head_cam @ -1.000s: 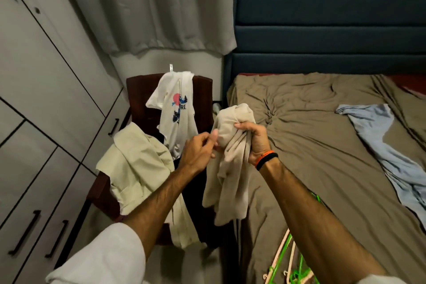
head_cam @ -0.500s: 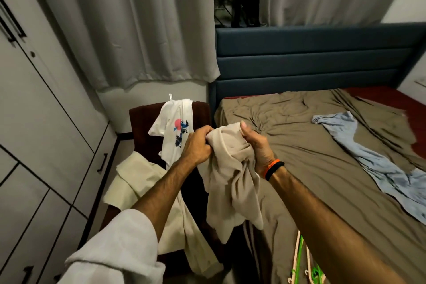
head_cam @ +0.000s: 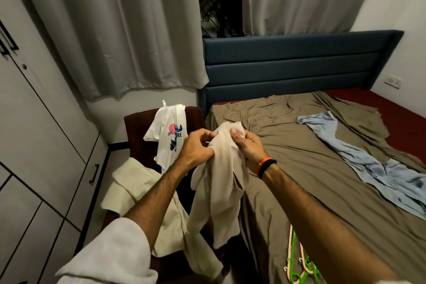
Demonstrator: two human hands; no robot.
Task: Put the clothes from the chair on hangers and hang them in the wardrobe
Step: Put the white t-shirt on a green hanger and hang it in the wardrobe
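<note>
Chair (head_cam: 136, 122) seat hidden under clothes; hangers (head_cam: 297, 263) cut off below.

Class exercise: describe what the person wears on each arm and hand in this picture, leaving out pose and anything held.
The left hand is bare, its forearm uncovered below a pushed-up white fleecy sleeve. The right hand is bare too, with an orange band and a black band side by side at the wrist. No rings or gloves show.

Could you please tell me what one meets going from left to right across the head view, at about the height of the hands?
Wardrobe → printed white T-shirt on the chair → left hand → beige garment held by both hands → right hand → light blue garment lying on the bed.
</note>
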